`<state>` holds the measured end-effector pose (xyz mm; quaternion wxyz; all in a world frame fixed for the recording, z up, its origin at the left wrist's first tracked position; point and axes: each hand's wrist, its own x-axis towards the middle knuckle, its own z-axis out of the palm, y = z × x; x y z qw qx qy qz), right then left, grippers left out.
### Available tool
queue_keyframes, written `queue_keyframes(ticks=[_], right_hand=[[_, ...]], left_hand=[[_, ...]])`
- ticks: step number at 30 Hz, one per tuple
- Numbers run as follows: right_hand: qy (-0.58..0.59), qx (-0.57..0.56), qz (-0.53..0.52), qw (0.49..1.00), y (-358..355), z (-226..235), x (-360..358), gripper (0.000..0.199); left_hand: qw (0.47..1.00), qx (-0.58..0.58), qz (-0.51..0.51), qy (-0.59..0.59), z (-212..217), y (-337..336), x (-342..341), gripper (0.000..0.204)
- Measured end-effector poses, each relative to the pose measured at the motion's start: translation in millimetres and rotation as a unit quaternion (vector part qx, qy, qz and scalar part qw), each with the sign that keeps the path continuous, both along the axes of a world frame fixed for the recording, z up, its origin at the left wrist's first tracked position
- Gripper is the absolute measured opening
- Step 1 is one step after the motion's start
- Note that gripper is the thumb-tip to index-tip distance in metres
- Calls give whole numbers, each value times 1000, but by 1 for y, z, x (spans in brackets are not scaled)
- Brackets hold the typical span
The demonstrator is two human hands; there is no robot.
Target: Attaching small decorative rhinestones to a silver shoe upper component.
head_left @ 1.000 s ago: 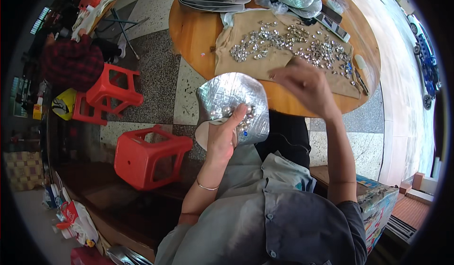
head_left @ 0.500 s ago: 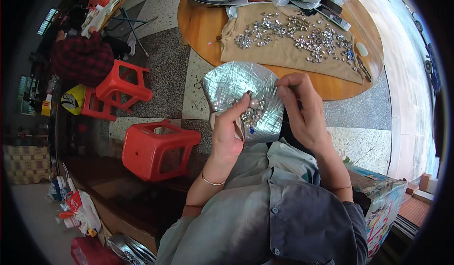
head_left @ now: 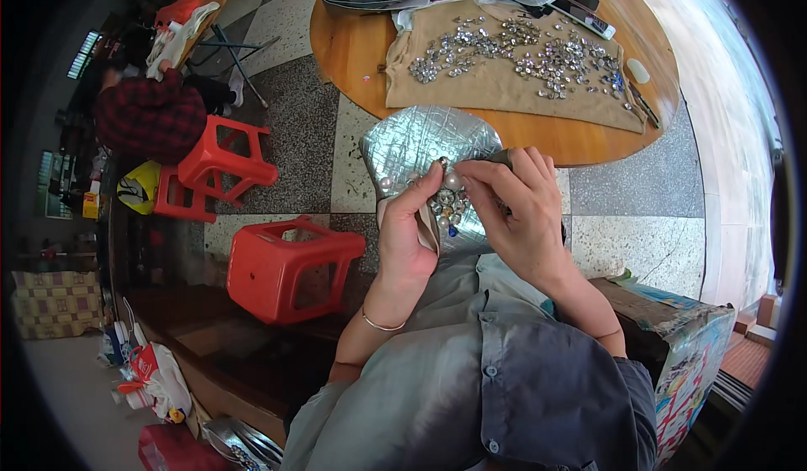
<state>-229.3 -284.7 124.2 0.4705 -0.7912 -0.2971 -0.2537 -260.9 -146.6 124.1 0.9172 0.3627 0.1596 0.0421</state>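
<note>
In the centre of the head view, the left hand (head_left: 409, 240) is propping up a silver heart-shaped piece (head_left: 424, 147), its fingers closed around the lower edge while the thumb is pressing near a small cluster of beads and stones (head_left: 447, 202). The right hand (head_left: 517, 219) is coming in from the right, its fingers pinched together at that cluster; whether they are gripping a single stone is too small to tell. The silver piece is sitting just above the person's lap, below the round wooden bench (head_left: 580, 139) in the upper part of the frame. Judging by the surface, only a small patch is carrying stones and most of the silver is lying bare, so the work looks early. Across the bench, a tan cloth (head_left: 496, 92) is holding many loose gems (head_left: 538, 55), seemingly unused.
</note>
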Motion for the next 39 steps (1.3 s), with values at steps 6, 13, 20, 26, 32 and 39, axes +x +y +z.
queue_keyframes(ticks=[6, 13, 20, 26, 32, 39], right_hand=[[72, 8, -25, 997, -126, 21, 168, 16], [69, 31, 9, 997, -145, 22, 180, 15], [225, 181, 98, 952, -136, 16, 171, 12], [298, 286, 152, 898, -138, 5, 167, 10], [169, 104, 46, 979, -157, 3, 171, 7], [166, 126, 63, 976, -165, -6, 175, 11]], left_hand=[[997, 27, -41, 54, 19, -119, 174, 20], [993, 117, 14, -19, 30, -153, 179, 22], [976, 205, 24, -65, 31, -145, 164, 26], [968, 235, 38, -78, 31, -150, 157, 30], [955, 288, 15, -67, 29, -158, 161, 31], [956, 280, 29, -78, 25, -167, 165, 30]])
